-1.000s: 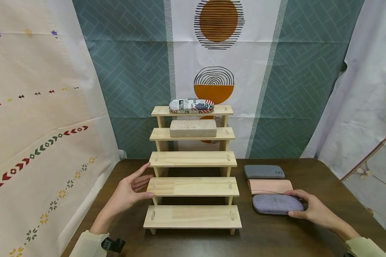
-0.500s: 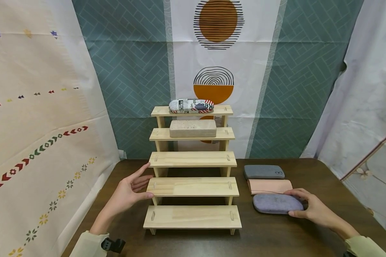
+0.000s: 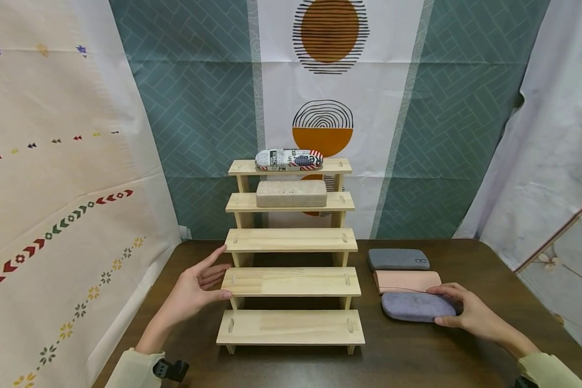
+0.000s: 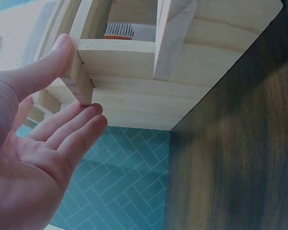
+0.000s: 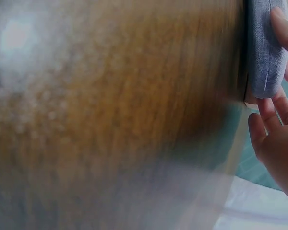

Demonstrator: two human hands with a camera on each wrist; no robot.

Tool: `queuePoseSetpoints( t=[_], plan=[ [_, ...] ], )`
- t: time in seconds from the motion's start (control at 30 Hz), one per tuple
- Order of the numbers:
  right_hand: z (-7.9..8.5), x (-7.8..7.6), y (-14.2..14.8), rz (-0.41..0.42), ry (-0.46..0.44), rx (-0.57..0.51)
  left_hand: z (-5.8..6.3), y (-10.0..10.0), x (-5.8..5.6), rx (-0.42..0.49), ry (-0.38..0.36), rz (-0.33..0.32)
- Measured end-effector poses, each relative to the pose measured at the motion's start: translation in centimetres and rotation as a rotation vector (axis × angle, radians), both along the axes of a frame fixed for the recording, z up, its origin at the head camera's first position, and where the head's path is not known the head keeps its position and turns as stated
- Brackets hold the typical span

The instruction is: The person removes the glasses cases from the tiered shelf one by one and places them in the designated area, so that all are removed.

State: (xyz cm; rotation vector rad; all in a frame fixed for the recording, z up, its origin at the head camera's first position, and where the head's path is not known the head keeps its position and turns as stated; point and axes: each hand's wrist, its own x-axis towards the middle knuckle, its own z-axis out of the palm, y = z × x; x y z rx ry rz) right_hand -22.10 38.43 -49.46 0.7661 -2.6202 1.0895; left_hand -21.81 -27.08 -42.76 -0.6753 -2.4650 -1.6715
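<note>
The right hand (image 3: 475, 315) grips the rounded right end of a purple fabric case (image 3: 414, 306), its thumb on the near side and its fingers on the far side. The case lies flat on the dark wooden table (image 3: 291, 369), to the right of a five-step wooden stand (image 3: 291, 328) and well apart from it. Just behind the case is a pink case (image 3: 407, 281), and behind that a gray case (image 3: 393, 259) with a small glasses mark at its right end. The left hand (image 3: 194, 290) holds the left side of the stand, pinching the end of the second step from the bottom between thumb and fingers, with the index fingertip up at the third. A beige case (image 3: 291, 194) sits on the fourth step, and a newsprint-patterned case (image 3: 288, 160) rests on the top one, in front of a teal and white cloth (image 3: 199, 108).
</note>
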Motion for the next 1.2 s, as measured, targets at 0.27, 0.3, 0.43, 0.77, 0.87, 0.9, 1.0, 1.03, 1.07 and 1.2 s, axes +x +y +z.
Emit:
queuePoseSetpoints(
  t=[0.27,0.3,0.43,0.77,0.87,0.9,1.0,1.03,1.07,1.2],
  plan=[
    [0.22,-0.19,-0.06,0.017,-0.008,-0.012,-0.05,-0.03,-0.12,0.001,0.005,-0.008],
    [0.28,-0.19,-0.07,0.015,-0.012,-0.008,-0.05,-0.04,-0.15,0.002,0.003,-0.007],
    [0.46,-0.18,-0.1,0.007,-0.024,0.006,-0.04,0.01,-0.14,0.003,0.001,-0.002],
    [0.61,-0.3,-0.1,-0.009,-0.04,0.034,0.01,0.02,-0.13,0.001,0.006,-0.004],
    [0.63,-0.32,-0.07,-0.012,-0.041,0.04,-0.02,0.01,-0.13,0.005,0.001,-0.005],
    [0.62,-0.33,-0.06,-0.01,-0.038,0.037,-0.03,0.02,-0.13,0.004,-0.001,-0.004],
    [0.56,-0.36,-0.02,-0.005,-0.029,0.03,-0.07,0.04,-0.12,0.0,-0.001,0.002],
    [0.51,-0.38,0.01,-0.006,-0.027,0.031,-0.06,0.03,-0.12,-0.002,-0.002,0.004],
    [0.45,-0.4,0.04,-0.005,-0.024,0.028,-0.07,0.03,-0.11,-0.003,-0.002,0.006],
    [0.27,-0.4,0.11,-0.016,-0.028,0.025,-0.03,0.03,-0.05,-0.007,-0.001,0.006]
  ],
)
